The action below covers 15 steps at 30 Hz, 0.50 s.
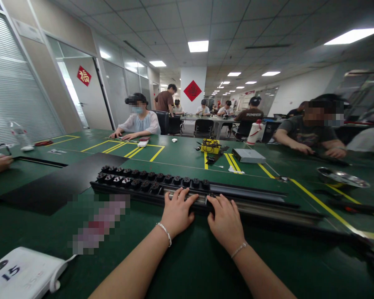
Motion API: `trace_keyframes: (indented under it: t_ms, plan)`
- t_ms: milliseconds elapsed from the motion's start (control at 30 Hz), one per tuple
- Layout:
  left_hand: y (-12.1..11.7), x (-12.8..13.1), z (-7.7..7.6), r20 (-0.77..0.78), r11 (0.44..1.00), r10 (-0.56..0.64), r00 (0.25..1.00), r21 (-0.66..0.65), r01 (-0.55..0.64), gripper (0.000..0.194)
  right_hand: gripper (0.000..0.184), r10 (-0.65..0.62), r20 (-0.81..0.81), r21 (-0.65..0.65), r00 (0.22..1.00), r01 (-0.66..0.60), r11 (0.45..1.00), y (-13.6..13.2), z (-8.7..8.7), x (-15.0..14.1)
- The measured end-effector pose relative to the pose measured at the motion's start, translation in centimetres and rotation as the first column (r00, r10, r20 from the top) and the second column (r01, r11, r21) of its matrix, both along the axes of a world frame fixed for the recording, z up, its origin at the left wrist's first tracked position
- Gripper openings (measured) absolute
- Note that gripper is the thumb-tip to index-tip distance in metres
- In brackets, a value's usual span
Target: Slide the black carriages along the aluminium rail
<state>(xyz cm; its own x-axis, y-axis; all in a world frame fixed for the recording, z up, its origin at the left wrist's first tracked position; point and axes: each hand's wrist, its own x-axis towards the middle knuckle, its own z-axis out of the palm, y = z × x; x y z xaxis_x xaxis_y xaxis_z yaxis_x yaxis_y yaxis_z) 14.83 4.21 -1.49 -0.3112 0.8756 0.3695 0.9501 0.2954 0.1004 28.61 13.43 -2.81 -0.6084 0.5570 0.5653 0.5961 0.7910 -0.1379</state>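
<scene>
A long black track rail lies across the green table before me, with a metallic strip along its channel. Several small black socket-like blocks sit in two rows on its left part. My left hand rests over the near row with its fingers spread on the rail, right of the last block there. Beside it, my right hand has its fingertips around a small black block at the channel; the fingers partly hide it.
A black mat lies left of the rail. A white power bank with a cable is at near left. Farther off are a yellow cable bundle, a grey box, a metal tray and co-workers seated around the table.
</scene>
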Motion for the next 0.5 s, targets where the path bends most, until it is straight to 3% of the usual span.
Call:
trace_keyframes:
  t_ms: [500]
  plan:
    - [0.02,-0.15,-0.19,-0.013,1.0,-0.012,1.0,0.024,0.012,0.056,0.042,0.011,-0.02,-0.036,1.0,-0.012,0.999,-0.03,0.14,0.15]
